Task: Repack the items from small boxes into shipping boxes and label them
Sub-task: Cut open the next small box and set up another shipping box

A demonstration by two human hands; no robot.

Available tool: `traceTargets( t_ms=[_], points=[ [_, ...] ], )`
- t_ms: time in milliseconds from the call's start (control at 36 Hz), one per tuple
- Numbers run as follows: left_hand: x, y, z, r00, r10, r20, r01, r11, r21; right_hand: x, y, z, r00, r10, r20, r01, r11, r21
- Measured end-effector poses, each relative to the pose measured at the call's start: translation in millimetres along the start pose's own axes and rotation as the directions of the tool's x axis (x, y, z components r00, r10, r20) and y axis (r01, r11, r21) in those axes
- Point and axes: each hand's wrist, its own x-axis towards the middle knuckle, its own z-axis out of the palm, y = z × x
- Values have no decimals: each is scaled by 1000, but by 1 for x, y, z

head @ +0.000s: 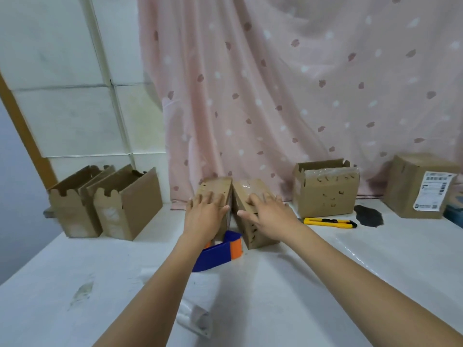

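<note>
Two small boxes stand side by side at the table's (275,296) far edge. The left hand (206,214) lies flat on the left box (215,187), the right hand (269,214) on the right box (250,190), fingers spread over each top.

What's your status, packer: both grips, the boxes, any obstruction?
Left hand and right hand flat, each on a small box. Tape dispenser right in front. Cutter to the right.

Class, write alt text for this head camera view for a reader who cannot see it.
A person's left hand and right hand rest flat on two small cardboard boxes on a white table. A blue tape dispenser lies nearer, a yellow utility knife to the right.
</note>
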Motion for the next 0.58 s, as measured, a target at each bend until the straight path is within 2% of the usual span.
traceTargets(
  t_ms=[111, 222, 361, 472, 583],
  points=[
    [1, 4, 1, 1000, -5, 2, 5, 1000, 14, -8, 0, -1, 998, 56, -28, -57, 998, -24],
    [0, 5, 1, 1000, -16, 3, 16, 1000, -17, -12, -4, -4, 989, 150, 7, -150, 989, 8],
    [-2, 11, -7, 1000, -6, 1, 7, 996, -86, -20, -4, -16, 987, 159, 1, -159, 987, 27],
    [-4, 24, -17, 996, 89, -30, -93, 983, -157, -36, 4, -21, 990, 140, 6, -140, 990, 10],
    [-11, 43, -22, 982, 185, 20, -172, 941, -292, -58, 11, -30, 990, 139, 19, -139, 990, 4]
  ],
)
